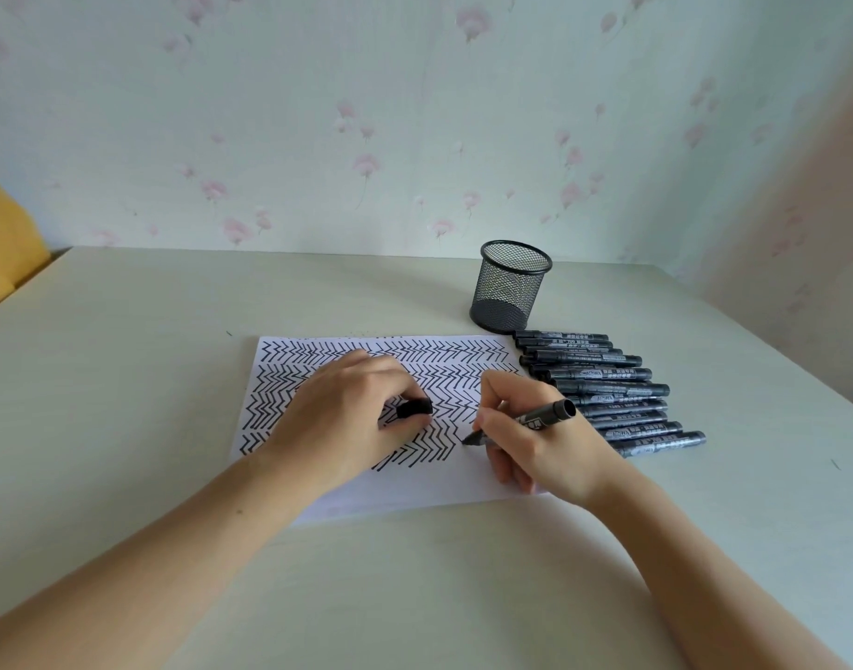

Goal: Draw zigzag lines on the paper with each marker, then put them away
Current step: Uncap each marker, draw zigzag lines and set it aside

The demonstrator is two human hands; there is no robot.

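1. Head view: paper (468, 481) flat on table (125, 379), mostly covered in black zigzags.
2. Right hand (535, 437) grips an uncapped marker (540, 418), tip on the paper at the end of the lowest row.
3. Left hand (347, 413) rests on the paper, fingers closed around the black cap (415, 407).
4. Capped markers (608, 394) lie in a row just right of the paper; mesh cup (511, 287) stands upright behind them.

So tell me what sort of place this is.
Probably a desk in a home room, perhaps a bedroom. Floral wallpaper covers the wall behind a plain pale desk, where a mesh pen cup stands by a row of markers and a sheet of paper.
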